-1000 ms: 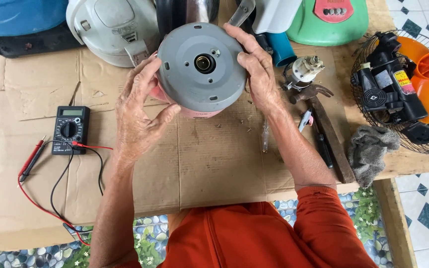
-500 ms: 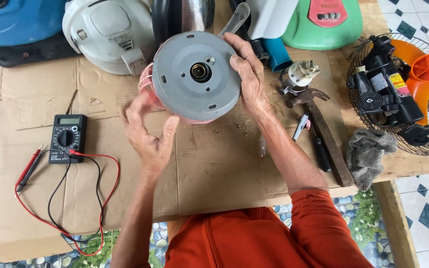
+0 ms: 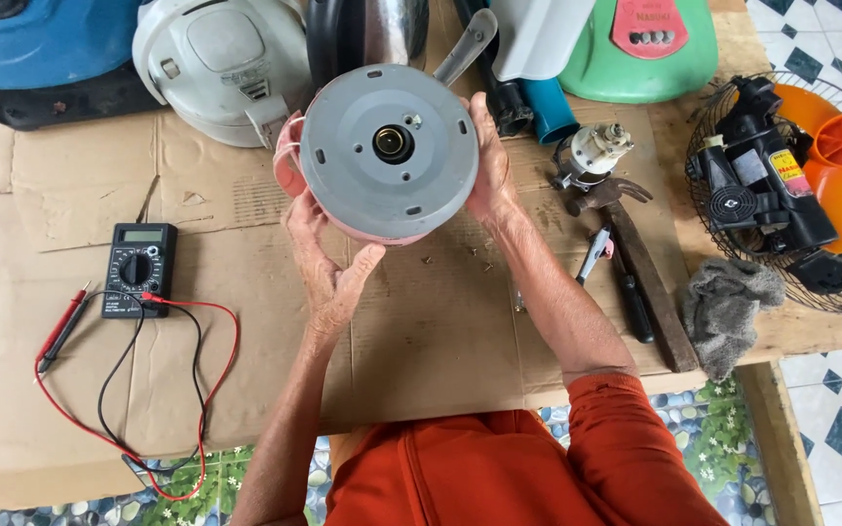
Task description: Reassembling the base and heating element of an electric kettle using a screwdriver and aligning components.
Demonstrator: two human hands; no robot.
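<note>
I hold the round grey appliance base [image 3: 387, 146] up at top centre of the frame, its flat underside facing me. My right hand [image 3: 489, 161] clasps its right rim; my left hand [image 3: 328, 263] supports the lower-left edge, fingers seemingly loose.

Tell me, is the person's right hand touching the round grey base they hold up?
Touching. The head view shows the right hand pressed flat against the right rim of the round grey base, with no gap between them.
</note>
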